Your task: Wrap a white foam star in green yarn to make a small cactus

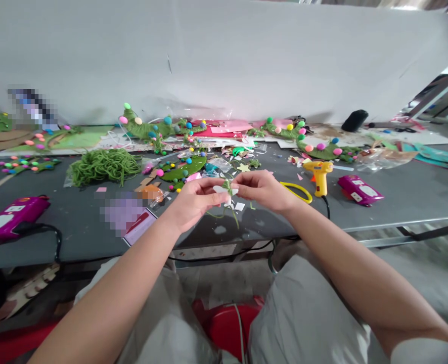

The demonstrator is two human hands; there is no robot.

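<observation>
Between my two hands, above the table's front part, is a small white cut-out piece (pixel 220 189) with green yarn (pixel 227 185) on it. My left hand (pixel 193 201) pinches it from the left, thumb and fingers closed. From the other side, my right hand (pixel 260 189) grips it with thumb and forefinger. A loose green yarn end (pixel 235 218) hangs below. White paper scraps (pixel 239 207) lie just under my hands. The fingertips partly hide the piece, so its full shape does not show.
On the grey table (pixel 360 215) stand a yellow glue gun (pixel 320 177), yellow-handled scissors (pixel 297 192) and purple devices (pixel 360 190) (pixel 15 217). A green yarn heap (pixel 104 167) lies left, beyond a phone (pixel 139 226). Green yarn-wrapped shapes with pom-poms (pixel 148 129) line the white back wall (pixel 216 60).
</observation>
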